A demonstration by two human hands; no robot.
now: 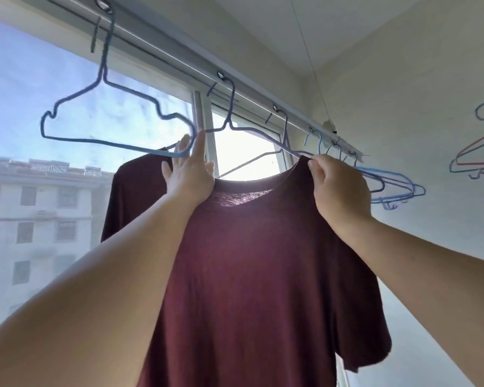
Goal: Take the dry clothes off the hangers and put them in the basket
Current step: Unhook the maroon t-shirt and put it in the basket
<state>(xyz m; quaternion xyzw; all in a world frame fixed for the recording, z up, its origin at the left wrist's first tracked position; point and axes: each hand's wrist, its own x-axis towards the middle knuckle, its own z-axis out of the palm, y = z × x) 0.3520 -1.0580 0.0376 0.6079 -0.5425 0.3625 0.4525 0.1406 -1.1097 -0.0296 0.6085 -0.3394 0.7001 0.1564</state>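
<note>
My right hand [336, 188] pinches the collar of the maroon short-sleeved T-shirt [252, 275]. My left hand [190, 174] grips its other shoulder on the thin blue wire hanger [259, 135].

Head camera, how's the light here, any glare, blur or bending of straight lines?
Head view: strong backlight from the window blows out the pane above the shirt collar and shines through its thin neck fabric; the building outside looks hazy; the rail and both forearms stretch with wide-angle distortion; the left hand and right hand stay fairly sharp.
</note>
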